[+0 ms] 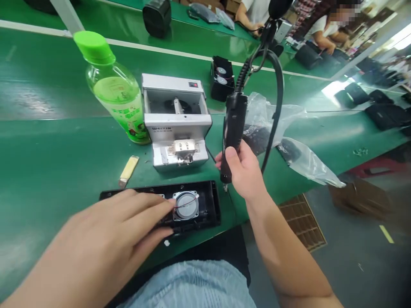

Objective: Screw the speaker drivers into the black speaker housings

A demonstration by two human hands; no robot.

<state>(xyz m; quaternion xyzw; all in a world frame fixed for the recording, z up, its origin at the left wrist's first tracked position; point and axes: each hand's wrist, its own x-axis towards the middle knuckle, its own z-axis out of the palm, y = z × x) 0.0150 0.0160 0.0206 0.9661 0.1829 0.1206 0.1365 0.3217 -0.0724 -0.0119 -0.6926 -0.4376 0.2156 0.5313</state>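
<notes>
On the green bench in front of me lies a long black speaker housing (210,205) with a round speaker (187,205) set in it. A thin red wire crosses the speaker. My left hand (128,222) reaches over the housing's left part, fingers on top and thumb at the near edge, gripping it. It hides part of a second speaker. My right hand (245,169) is wrapped round a black electric screwdriver (234,122), held upright with its bit down beside the housing's right end. A coiled black cord runs up from the tool.
A grey screw feeder (178,122) stands behind the housing, next to a green-capped bottle (118,96). A yellow box cutter (129,170) lies near the housing. Plastic bags (308,162) and another open speaker box (222,79) are further off. Other people sit across the bench.
</notes>
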